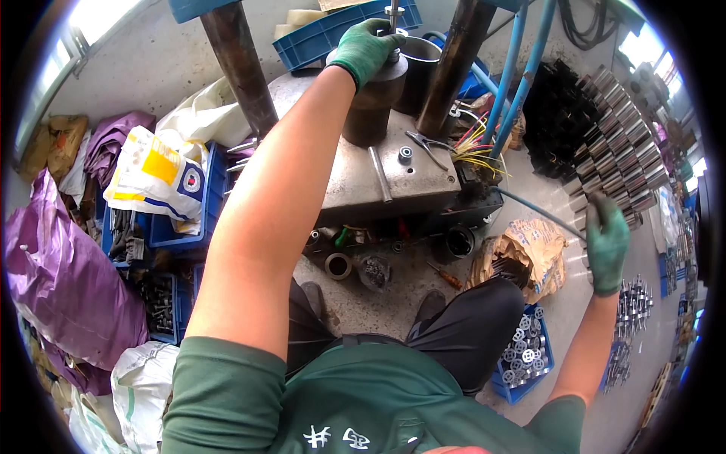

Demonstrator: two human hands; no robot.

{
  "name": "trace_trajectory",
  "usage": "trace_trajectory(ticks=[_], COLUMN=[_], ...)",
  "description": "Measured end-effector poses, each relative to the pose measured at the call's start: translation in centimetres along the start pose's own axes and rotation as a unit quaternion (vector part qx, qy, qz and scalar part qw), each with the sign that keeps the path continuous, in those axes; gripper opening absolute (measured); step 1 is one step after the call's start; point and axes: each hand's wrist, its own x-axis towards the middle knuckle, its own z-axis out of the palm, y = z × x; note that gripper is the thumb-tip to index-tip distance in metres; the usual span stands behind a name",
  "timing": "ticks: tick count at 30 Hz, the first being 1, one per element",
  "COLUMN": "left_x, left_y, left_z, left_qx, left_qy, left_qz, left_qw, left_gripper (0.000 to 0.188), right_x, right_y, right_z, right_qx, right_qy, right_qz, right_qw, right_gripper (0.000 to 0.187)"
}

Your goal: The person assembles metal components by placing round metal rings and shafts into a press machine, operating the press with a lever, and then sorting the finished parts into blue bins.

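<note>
My left hand [364, 51], in a green glove, reaches far forward over the press bed [352, 181]. Its fingers close round an upright metal shaft [393, 15] above a thick steel cylinder [376, 106]. The shaft's lower part is partly hidden by the glove. Off to the right, my right hand [607, 246], also gloved in green, is closed on the end of a long thin lever [541, 212] that slants out from the machine's side. On the bed lie a loose steel rod [380, 174], a small ring-shaped part [405, 156] and pliers [429, 150].
Two dark columns [240, 68] flank the cylinder. Stacked metal tubes [616, 136] stand at right. A blue crate of wheel-shaped parts [525, 352] sits by my right knee, near a torn paper sack [533, 253]. Blue bins [178, 231] and purple sacks [68, 280] crowd the left.
</note>
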Motion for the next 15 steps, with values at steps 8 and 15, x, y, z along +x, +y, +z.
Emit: trace_trajectory(ticks=[8, 15], left_x=[0.2, 0.9], left_y=[-0.1, -0.8], left_z=[0.9, 0.6], left_qx=[-0.014, 0.148], left_qy=[-0.010, 0.004], left_qz=[0.005, 0.055], left_qw=[1.000, 0.987], left_gripper=[0.045, 0.055], right_x=[12.0, 14.4], right_y=[2.1, 2.5], right_z=[1.4, 1.9], right_qx=[-0.088, -0.096], right_qy=[0.086, 0.059], right_qz=[0.026, 0.038], right_qw=[0.992, 0.993], right_gripper=[0.042, 0.062])
